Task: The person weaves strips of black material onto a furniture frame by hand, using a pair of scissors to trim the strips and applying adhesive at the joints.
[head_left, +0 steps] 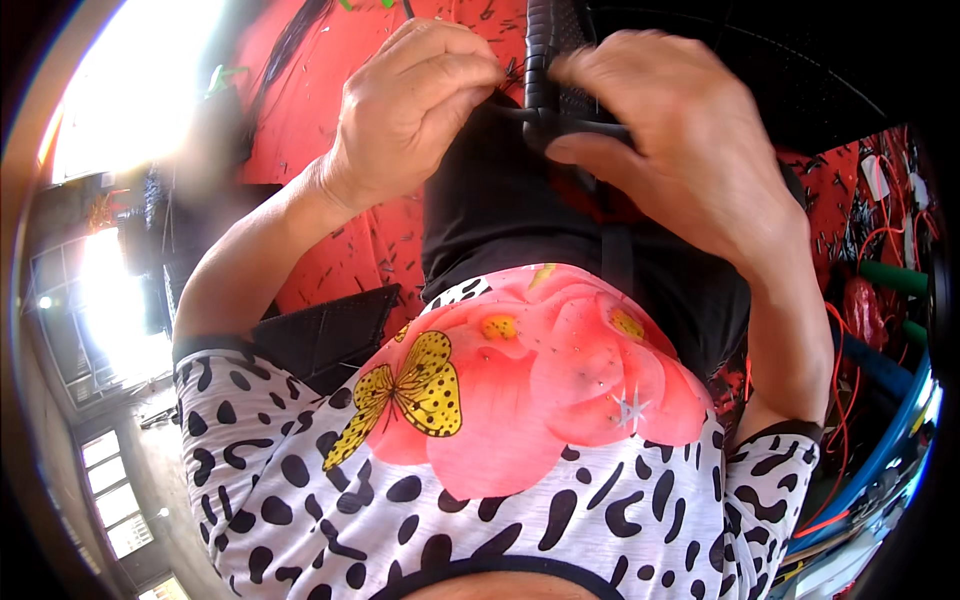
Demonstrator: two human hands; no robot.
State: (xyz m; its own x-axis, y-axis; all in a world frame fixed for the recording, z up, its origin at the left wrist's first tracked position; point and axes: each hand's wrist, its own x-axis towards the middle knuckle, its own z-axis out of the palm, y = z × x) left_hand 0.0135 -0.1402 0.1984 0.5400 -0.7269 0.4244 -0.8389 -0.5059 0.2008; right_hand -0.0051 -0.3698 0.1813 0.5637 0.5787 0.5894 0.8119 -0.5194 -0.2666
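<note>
Though bare, two hands (405,115) (690,130), one frame (540,50)

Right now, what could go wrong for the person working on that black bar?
The right hand is blurred, close to the black ribbed bar, so it might slip or knock the bar. The left hand is closed in a pinch nearby; anything thin in it, too small to make out, could slip loose.

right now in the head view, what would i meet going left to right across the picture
Paned window, left hand, black braided bar, right hand, green tube.
</note>
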